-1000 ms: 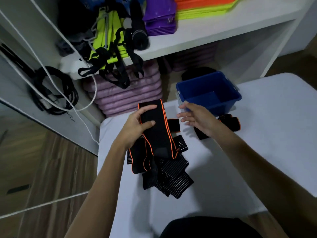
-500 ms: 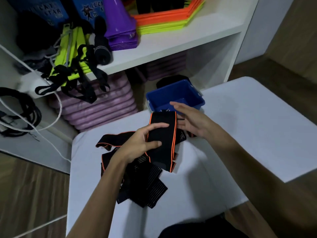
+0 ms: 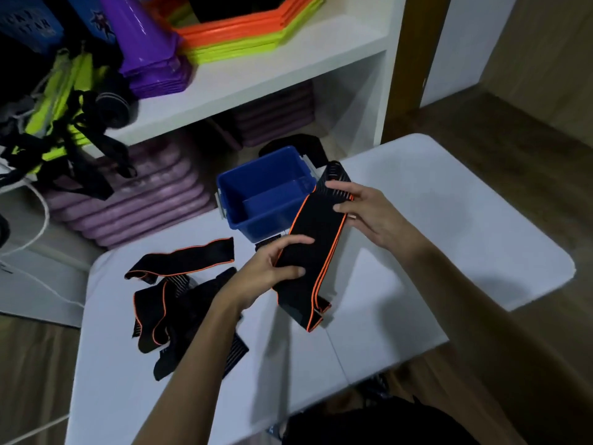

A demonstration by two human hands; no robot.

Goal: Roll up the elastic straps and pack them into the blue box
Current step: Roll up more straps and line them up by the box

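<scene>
Strap (image 3: 313,252) in play, black with orange edging, folded lengthwise and held up over the tabletop (image 3: 449,220) just in front of the blue box (image 3: 263,194). Left hand (image 3: 269,274) grips its middle, thumb on top and fingers curled beneath; right hand (image 3: 362,207) pinches the far end, thumb and fingertips closed on the ribbed patch. Near end hangs loose, grazing the tabletop or just above it; hard to tell. Box looks empty from here, nothing packed yet. More straps (image 3: 179,303) lie tangled to the left, all unrolled. For a clean roll, my call: keep the orange edges lined up, start tight from the pinched end, and let the left hand feed the strap with steady tension so it doesn't cone sideways. Keep the bundle squeezed until it drops in the box, or it may spring open.
</scene>
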